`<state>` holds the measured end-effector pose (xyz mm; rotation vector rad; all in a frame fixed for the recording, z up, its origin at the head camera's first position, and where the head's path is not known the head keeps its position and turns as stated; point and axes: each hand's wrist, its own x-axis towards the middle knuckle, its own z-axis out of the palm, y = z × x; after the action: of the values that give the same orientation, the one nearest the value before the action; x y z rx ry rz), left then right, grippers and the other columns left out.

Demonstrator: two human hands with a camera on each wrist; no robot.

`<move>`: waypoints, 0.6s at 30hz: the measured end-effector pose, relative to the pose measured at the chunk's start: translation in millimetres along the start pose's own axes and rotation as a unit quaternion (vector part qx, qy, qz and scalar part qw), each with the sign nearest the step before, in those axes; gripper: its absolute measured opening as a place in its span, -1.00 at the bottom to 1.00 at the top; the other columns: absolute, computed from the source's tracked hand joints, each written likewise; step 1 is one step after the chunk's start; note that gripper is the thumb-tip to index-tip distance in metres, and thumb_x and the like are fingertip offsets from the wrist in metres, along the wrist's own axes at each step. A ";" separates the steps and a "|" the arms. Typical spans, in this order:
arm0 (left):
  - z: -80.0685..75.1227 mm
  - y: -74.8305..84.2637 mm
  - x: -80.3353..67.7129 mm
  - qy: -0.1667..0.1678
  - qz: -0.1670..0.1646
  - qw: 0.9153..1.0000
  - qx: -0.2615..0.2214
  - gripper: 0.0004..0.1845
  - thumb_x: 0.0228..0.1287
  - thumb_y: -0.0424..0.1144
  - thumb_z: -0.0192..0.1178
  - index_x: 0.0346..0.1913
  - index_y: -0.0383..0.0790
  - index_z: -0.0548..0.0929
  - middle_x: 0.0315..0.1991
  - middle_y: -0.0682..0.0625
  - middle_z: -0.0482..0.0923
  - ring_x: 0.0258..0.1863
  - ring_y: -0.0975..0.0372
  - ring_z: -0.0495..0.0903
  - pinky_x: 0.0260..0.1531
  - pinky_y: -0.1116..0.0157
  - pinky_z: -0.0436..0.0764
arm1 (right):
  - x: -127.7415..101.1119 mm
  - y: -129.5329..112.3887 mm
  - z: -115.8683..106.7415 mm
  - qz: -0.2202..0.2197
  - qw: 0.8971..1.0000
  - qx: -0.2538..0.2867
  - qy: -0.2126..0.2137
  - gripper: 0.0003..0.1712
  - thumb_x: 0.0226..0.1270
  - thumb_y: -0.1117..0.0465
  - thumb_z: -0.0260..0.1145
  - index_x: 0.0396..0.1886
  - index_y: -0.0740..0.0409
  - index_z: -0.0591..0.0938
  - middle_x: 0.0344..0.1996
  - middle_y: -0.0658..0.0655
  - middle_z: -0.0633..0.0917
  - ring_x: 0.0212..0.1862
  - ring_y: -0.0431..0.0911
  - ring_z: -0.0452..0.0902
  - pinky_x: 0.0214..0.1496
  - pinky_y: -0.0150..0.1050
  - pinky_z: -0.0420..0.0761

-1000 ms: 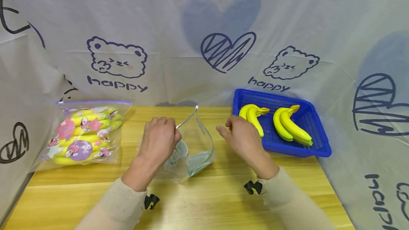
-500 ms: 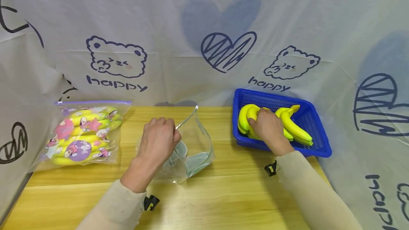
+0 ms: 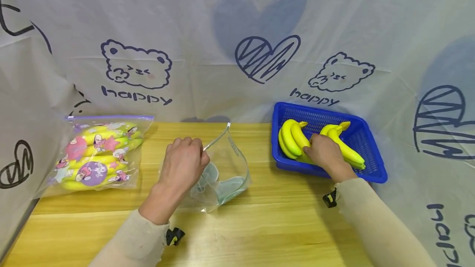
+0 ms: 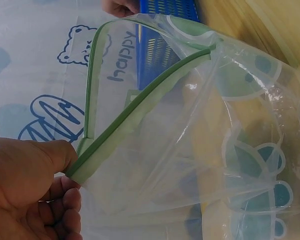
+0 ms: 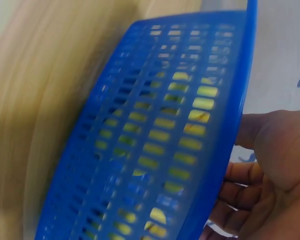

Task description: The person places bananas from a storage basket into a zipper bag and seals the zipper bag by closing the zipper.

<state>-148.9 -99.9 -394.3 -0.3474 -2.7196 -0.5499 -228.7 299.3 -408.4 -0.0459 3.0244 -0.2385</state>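
My left hand (image 3: 183,166) pinches the top edge of a clear zip bag (image 3: 231,164) between thumb and fingers. The bag has a green zip strip (image 4: 140,105), and its mouth gapes wide. Pale green shapes are printed on its film. My right hand (image 3: 326,153) reaches over the near rim of a blue basket (image 3: 280,164), among yellow bananas. Its thumb side lies beside the left bunch of bananas (image 3: 291,137), and the hand overlaps the right bunch of bananas (image 3: 349,149). The basket wall hides the right fingertips; I cannot tell whether they grip a banana.
On the left of the wooden table (image 3: 237,238) lies a printed zip bag (image 3: 98,155) with a purple top strip, filled with bananas. A white curtain (image 3: 200,81) with bear and heart drawings hangs behind and at both sides.
My right hand has moved right, from beside the clear bag to the left bunch, then toward the right bunch. The left bunch has shifted slightly. My left hand stays on the bag.
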 end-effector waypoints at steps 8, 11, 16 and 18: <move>-2.7 -2.4 -1.3 -0.003 -0.005 1.000 0.006 -0.86 0.21 -0.37 0.20 -0.49 -0.21 0.52 -0.52 -0.06 0.45 -0.46 0.00 0.39 -0.34 0.11 0.43 | 3.5 4.0 1.6 0.000 1.000 -0.004 -0.003 -0.55 0.48 -0.10 0.32 -0.47 0.12 0.51 -0.54 0.10 0.51 -0.42 0.05 0.51 -0.35 -0.02 0.49; -3.3 -2.7 -1.9 -0.004 -0.007 1.000 0.005 -0.86 0.20 -0.38 0.20 -0.50 -0.21 0.53 -0.53 -0.06 0.45 -0.46 0.00 0.40 -0.34 0.10 0.43 | 8.6 1.7 1.6 0.012 1.000 0.006 -0.009 -0.48 0.50 -0.20 0.28 -0.47 0.10 0.50 -0.55 0.08 0.50 -0.44 0.04 0.51 -0.38 -0.08 0.46; -2.7 -2.3 -2.2 -0.003 -0.005 1.000 0.002 -0.86 0.18 -0.39 0.19 -0.50 -0.20 0.52 -0.54 -0.05 0.43 -0.45 -0.01 0.41 -0.34 0.10 0.43 | 19.5 0.7 -0.1 0.058 0.998 0.035 -0.018 -0.30 0.53 -0.35 0.16 -0.33 0.25 0.60 -0.43 0.22 0.61 -0.37 0.09 0.56 -0.33 -0.06 0.50; -2.2 -2.0 -2.2 -0.002 -0.004 1.000 0.002 -0.87 0.17 -0.39 0.18 -0.50 -0.20 0.52 -0.54 -0.05 0.43 -0.45 0.00 0.41 -0.35 0.10 0.43 | 23.0 0.4 -0.4 0.078 0.996 0.046 -0.024 -0.18 0.51 -0.42 0.12 -0.21 0.33 0.65 -0.30 0.32 0.68 -0.30 0.14 0.60 -0.27 0.00 0.55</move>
<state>-146.9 -102.9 -393.9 -0.3362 -2.7266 -0.5479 -251.6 298.8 -410.5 0.1891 2.9454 -0.3572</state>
